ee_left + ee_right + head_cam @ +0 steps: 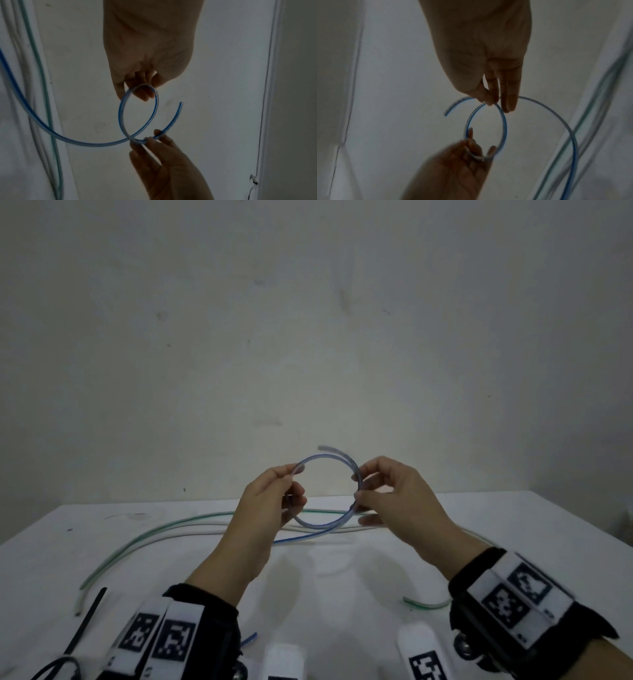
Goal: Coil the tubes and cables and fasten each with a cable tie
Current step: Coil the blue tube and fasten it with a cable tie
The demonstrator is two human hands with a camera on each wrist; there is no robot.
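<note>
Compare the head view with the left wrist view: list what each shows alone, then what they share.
Head view only: black cable ties on the table's near left, wrist straps with markers. Left wrist view only: the tube's cut end seen sharply. Both: left hand and right hand pinching the blue-striped tube loop; green-striped tube lying behind.

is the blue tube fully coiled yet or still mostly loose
Mostly loose: the blue tube makes one loop between left hand and right hand; the rest trails over the table.

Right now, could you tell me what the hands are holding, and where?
Both pinch the blue tube: the left hand on the loop's left side, the right hand where its turns cross.
</note>
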